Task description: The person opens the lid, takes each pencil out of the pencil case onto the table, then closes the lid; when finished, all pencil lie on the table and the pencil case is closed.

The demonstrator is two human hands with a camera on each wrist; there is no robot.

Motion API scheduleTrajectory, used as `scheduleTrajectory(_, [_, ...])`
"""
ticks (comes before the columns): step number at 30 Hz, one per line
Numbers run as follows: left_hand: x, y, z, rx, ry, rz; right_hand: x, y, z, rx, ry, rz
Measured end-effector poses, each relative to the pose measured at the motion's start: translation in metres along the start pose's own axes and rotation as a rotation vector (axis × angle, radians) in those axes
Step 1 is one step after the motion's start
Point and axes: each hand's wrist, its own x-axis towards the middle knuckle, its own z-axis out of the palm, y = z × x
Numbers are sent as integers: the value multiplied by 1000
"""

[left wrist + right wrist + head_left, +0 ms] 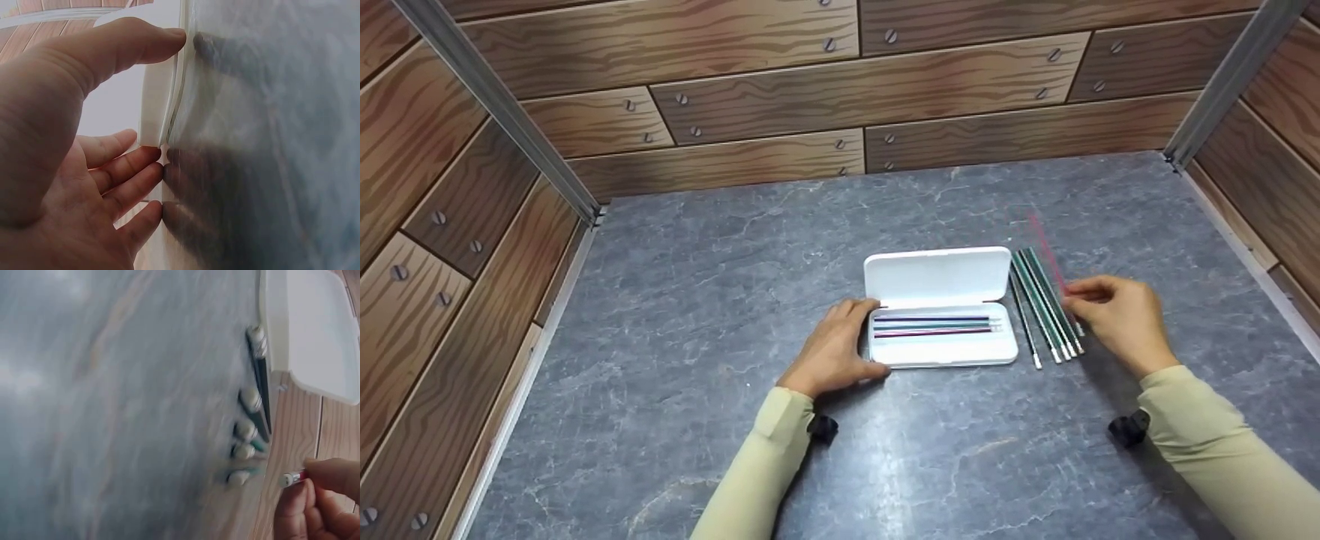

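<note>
A white pencil case (941, 354) lies with its lid (937, 277) raised at the back. Inside, several pencils (931, 328) lie side by side along the rear of the tray. My left hand (837, 346) holds the case's left end, thumb at the front edge and fingertips by the back left corner. To the right of the case, my right hand (1121, 319) pinches a red pencil (1048, 251) near its white eraser end (289, 480). Several dark and green pencils (1041, 307) lie on the tabletop between the case and that hand, eraser ends toward me.
The grey marbled tabletop (697, 315) meets wood-patterned panels (765, 112) at the back and sides. Metal posts (1222, 90) stand at the rear corners. A black wrist device (1129, 429) hangs under each sleeve.
</note>
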Motion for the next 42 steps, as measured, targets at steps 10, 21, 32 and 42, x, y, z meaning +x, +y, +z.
scheduleTrajectory(10, [0, 0, -1, -5, -4, -6, 4, 16, -8, -153, -130, 118])
scheduleTrajectory(21, [0, 1, -1, -10, -2, 4, 8, 15, -10, -154, -191, 165])
scheduleTrajectory(32, [0, -1, 0, -9, 2, -3, 8, 14, -7, -170, -177, 140])
scheduleTrajectory(42, [-1, 1, -2, -11, -3, -1, 7, 10, -4, -167, -113, 85])
